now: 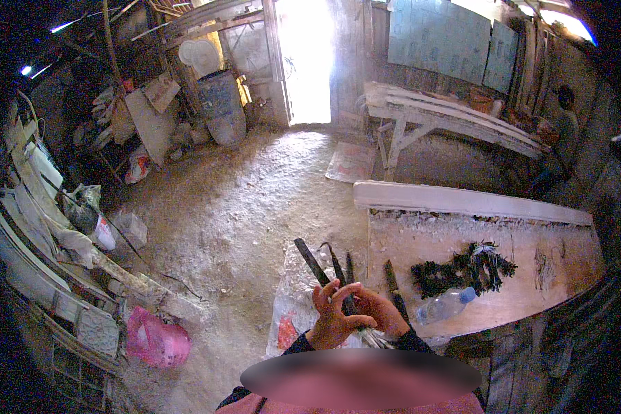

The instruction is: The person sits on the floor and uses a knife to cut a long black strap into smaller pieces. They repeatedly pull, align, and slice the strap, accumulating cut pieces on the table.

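Both my hands are close together in front of me at the left end of a wooden table. My left hand has its fingers closed round a long, dark, flat strip, which slants up and away to the left. My right hand is curled against the strip's lower part, thumb and fingers bent around it. Two thinner dark pieces stick out beyond my fingers. Pale thin strands show beneath my hands. Just right of them lies a dark, knife-like blade on the tabletop.
On the table rest a clear plastic bottle with a blue cap and bundles of dark strands. A pale beam runs along its far edge. A pink bucket stands at left. A person is by the far bench.
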`<action>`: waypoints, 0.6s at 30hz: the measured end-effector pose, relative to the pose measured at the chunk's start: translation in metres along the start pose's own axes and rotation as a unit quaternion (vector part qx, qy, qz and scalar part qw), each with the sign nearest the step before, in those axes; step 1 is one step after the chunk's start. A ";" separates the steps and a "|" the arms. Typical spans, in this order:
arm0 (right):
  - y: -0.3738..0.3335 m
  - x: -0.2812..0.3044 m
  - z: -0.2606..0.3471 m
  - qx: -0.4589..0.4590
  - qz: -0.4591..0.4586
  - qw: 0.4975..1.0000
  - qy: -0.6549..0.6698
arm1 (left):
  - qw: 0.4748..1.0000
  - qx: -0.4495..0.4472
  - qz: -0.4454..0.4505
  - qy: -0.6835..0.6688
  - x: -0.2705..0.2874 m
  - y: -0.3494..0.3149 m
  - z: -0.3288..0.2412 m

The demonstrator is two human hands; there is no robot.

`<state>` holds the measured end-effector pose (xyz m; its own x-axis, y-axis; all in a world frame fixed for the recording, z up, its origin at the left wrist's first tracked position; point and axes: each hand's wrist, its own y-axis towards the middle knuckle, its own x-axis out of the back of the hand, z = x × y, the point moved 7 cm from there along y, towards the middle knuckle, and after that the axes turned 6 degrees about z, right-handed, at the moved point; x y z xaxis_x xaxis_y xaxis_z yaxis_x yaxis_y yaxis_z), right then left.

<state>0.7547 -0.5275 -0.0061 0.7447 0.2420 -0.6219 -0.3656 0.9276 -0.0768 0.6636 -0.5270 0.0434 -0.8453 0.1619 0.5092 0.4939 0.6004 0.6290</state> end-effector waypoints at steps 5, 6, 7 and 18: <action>0.001 -0.010 0.008 -0.043 0.031 0.982 0.183 | 0.996 0.018 0.011 -0.091 -0.008 -0.006 0.012; 0.000 -0.011 0.012 -0.038 0.019 0.984 0.172 | 0.995 0.013 0.019 -0.102 -0.010 -0.008 0.014; -0.001 -0.012 0.014 -0.032 0.007 0.986 0.161 | 0.993 0.009 0.027 -0.112 -0.012 -0.009 0.017; -0.004 -0.023 0.010 -0.063 0.002 0.998 0.025 | 0.979 -0.038 0.200 -0.022 -0.030 -0.029 0.034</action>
<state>0.7450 -0.5340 0.0161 0.7162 0.2279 -0.6596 -0.4378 0.8828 -0.1703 0.6681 -0.5225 -0.0099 -0.5875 0.4067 0.6996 0.7999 0.4228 0.4259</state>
